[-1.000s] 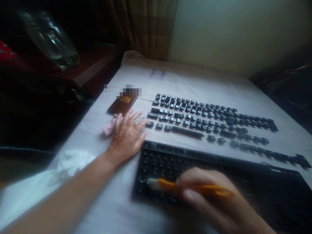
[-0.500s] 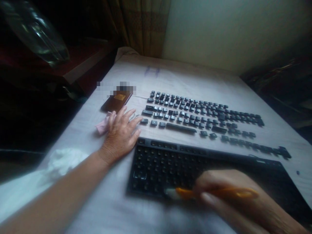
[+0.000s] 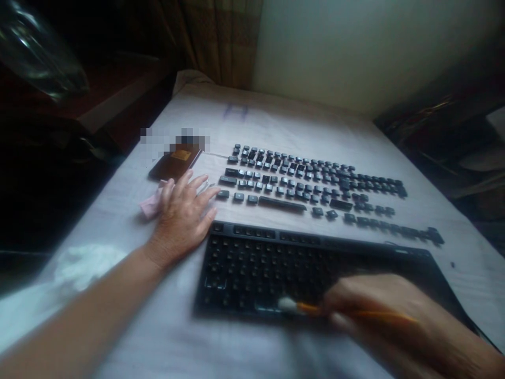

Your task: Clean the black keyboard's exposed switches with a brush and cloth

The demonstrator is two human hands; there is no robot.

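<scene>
A black keyboard base (image 3: 252, 263) with its keycaps off lies on a white cloth. My right hand (image 3: 379, 310) is closed round an orange-handled brush (image 3: 303, 308), whose pale tip touches the base's front row. My left hand (image 3: 181, 216) lies flat on the cloth at the base's upper left corner, fingers spread and holding nothing. Under its fingertips peeks a pink cloth (image 3: 150, 205). The removed keycaps (image 3: 307, 184) are set out in rows behind the base.
A dark phone (image 3: 173, 162) lies beyond my left hand. A crumpled white tissue (image 3: 84, 260) sits by my left forearm. The white-covered surface (image 3: 276, 126) drops off to dark furniture on the left and right. A clear plastic bottle (image 3: 35, 47) shows at top left.
My right hand has drawn the brush rightward along the front of the keyboard base. My left hand has stayed flat in place. The view has shifted a little to the right.
</scene>
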